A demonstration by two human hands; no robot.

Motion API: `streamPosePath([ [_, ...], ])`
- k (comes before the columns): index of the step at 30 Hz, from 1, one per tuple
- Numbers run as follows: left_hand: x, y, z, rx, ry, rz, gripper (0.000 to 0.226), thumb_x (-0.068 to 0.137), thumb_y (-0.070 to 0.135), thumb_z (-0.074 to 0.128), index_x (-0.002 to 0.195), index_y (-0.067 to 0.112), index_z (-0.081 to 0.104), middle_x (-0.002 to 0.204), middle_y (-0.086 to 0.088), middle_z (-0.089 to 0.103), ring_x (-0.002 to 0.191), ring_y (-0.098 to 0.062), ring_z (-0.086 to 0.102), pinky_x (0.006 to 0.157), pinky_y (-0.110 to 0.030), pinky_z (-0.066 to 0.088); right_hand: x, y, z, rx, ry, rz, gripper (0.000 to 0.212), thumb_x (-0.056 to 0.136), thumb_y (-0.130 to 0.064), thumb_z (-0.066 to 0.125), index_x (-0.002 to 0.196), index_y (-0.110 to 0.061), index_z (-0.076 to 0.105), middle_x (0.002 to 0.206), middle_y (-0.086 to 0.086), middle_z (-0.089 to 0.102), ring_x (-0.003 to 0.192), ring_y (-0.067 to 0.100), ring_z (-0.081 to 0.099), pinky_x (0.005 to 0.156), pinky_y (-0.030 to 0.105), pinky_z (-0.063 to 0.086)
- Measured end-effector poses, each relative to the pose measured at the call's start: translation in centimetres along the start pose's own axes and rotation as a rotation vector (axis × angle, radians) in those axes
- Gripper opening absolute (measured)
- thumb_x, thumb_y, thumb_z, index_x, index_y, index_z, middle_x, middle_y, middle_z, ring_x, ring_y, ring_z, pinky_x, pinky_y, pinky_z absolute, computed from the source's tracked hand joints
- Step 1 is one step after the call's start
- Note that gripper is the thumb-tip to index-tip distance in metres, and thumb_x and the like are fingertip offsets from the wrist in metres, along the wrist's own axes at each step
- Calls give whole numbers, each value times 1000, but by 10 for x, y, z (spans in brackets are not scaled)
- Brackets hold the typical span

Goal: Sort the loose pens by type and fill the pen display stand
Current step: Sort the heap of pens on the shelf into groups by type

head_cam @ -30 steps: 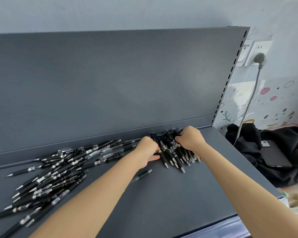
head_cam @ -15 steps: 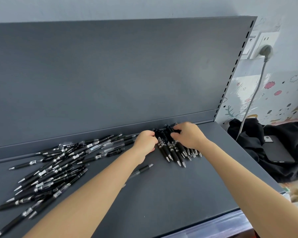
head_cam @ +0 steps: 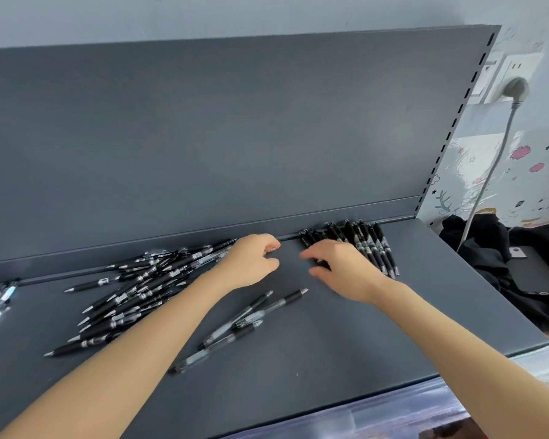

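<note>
Site: dark grey metal shelf (head_cam: 330, 359), smooth and flat, set against a pale wall.

1. Stray pens (head_cam: 244, 321), near centre: a few black-gripped and clear-barrelled ones, crossed over each other, apart from both hands.
2. Loose heap of pens (head_cam: 140, 289), left: mostly black, unsorted, lying at all angles up to the back ledge.
3. Left hand (head_cam: 254, 261), at the heap's right end: fingers curled in; whether it pinches a pen I cannot tell, as the view is blurred there.
4. Right hand (head_cam: 346, 270): fingers spread and fairly straight, lying over the left end of the sorted row, gripping nothing.
5. Sorted row of black pens (head_cam: 371, 248), back right: parallel, clicker ends against the ledge.
6. Back panel (head_cam: 203, 137), upright, bare.

Risk: the pens are round and the shelf is slick, so a brush from the spread right hand would likely skew the row or roll pens forward. The mixed strays could also slip in among the wrong type.
</note>
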State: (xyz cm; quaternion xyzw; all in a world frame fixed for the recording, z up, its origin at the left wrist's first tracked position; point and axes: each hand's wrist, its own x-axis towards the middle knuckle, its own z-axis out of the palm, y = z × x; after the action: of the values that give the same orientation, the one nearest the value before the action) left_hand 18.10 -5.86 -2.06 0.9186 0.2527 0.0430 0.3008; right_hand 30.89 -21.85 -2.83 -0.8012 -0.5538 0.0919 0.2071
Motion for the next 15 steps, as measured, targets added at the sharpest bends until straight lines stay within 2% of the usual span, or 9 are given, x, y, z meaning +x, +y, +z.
streamPosePath([
  [3,-29,-24,-15,124,-19,15,37,90,19,58,127,18,57,127,1,57,117,-15,53,95,-25,40,-3,-21,19,-12,-138,-64,36,93,-16,58,128,-19,57,128,0,56,116,16,51,97,20,36],
  [7,-67,-50,-30,114,-9,-28,31,91,20,58,122,20,60,124,6,58,111,-9,55,87,-19,40,1,-41,35,-27,-219,-118,38,90,-13,59,127,-21,58,124,-1,56,118,16,47,99,28,38],
  [11,-104,-63,-38,65,-41,-63,8,86,21,64,93,24,64,100,11,64,88,-2,61,68,-7,42,10,-53,44,-208,-329,-134,51,89,-2,52,135,-24,49,125,3,52,118,22,47,95,36,43],
  [13,-123,-68,-37,86,-92,-53,11,80,29,70,87,26,62,93,13,61,83,0,59,71,-11,45,14,-54,46,-293,-335,-121,53,87,3,48,133,-23,50,121,4,53,113,26,51,89,37,47],
  [15,-139,-78,-34,177,-155,-69,21,75,39,70,87,30,56,94,15,55,84,-2,56,77,-21,49,17,-54,46,-329,-344,-113,51,86,4,47,129,-23,53,116,4,53,106,28,55,81,35,48],
])
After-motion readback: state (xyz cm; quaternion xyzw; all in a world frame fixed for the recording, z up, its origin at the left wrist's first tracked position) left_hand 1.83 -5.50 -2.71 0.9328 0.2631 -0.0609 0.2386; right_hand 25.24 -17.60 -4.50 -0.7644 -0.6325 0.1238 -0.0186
